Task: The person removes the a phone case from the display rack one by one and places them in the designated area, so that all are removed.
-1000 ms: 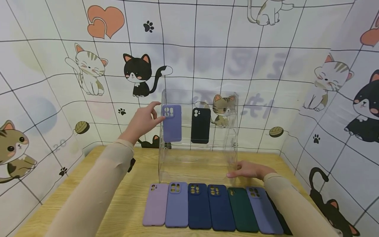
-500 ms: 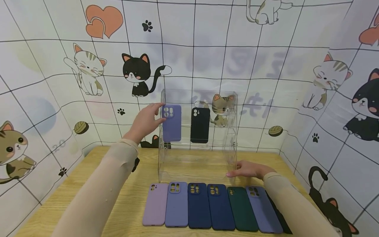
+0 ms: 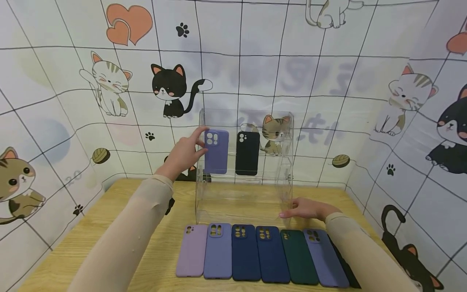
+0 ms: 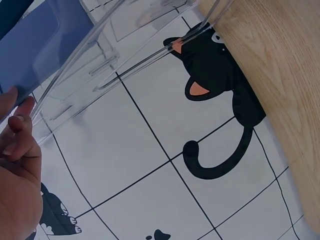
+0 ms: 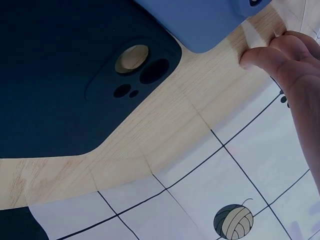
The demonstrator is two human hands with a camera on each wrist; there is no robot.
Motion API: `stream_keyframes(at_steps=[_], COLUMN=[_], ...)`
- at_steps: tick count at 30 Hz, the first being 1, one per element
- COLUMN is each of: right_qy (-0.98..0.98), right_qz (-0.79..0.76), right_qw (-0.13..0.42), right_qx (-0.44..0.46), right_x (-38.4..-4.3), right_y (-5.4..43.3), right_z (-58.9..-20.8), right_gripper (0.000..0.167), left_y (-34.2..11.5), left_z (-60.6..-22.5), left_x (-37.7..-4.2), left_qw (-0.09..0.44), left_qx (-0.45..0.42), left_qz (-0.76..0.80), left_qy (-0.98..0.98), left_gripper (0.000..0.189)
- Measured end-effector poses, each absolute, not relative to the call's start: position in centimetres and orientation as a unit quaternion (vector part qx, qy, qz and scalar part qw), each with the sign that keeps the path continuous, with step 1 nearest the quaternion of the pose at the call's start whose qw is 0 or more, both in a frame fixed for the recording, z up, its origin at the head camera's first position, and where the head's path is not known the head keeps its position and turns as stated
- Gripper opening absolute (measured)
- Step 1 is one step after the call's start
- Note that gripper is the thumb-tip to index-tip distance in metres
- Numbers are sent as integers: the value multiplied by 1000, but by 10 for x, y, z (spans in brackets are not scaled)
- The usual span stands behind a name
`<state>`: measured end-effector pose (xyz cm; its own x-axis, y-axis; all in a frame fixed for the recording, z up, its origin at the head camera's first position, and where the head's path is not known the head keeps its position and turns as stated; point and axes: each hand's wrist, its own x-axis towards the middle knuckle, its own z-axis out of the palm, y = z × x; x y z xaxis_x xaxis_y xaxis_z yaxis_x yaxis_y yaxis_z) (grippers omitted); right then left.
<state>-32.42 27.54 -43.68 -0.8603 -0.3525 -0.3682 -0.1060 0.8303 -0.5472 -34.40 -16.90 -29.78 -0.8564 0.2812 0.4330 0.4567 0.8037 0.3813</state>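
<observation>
A clear acrylic display rack (image 3: 242, 194) stands on the table. On its upper tier, a purple phone case (image 3: 217, 156) leans at the left and a black phone case (image 3: 247, 156) in the middle. My left hand (image 3: 183, 154) touches the purple case's left edge, index finger at the top corner and thumb lower down. In the left wrist view, fingertips lie at the edge of this case (image 4: 35, 45). My right hand (image 3: 310, 209) holds the rack's lower right side, thumb in front. In the right wrist view its fingers (image 5: 265, 55) reach past the nearest cases.
Before the rack lies a row of phone cases: pink (image 3: 191, 253), purple (image 3: 218, 255), two navy (image 3: 246, 255), green (image 3: 299, 259) and another purple (image 3: 326, 261). A dark case (image 5: 60, 75) at the right end is partly under my right sleeve. A cat-print cloth (image 3: 219, 32) hangs behind.
My left hand has moved to the right, closer against the purple case, and that case has slid slightly right on the tier. The right hand stays in place.
</observation>
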Motion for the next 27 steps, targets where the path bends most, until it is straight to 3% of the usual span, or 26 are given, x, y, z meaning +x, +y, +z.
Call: stream_keyframes(at_steps=[14, 24, 27], right_qy=[926, 925, 923], right_qz=[-269, -275, -278], right_qw=[232, 232, 233], right_qx=[-124, -125, -130], right_x=[-323, -321, -320], right_y=[275, 274, 273], right_z=[-438, -439, -439], right_gripper=[108, 106, 104], left_y=[-163, -156, -160], left_z=[-296, -280, -274], left_x=[-340, -333, -329], left_qw=[198, 295, 296], left_qx=[-170, -149, -146], left_qz=[-324, -363, -412], left_qy=[-909, -871, -850], left_gripper=[66, 64, 65])
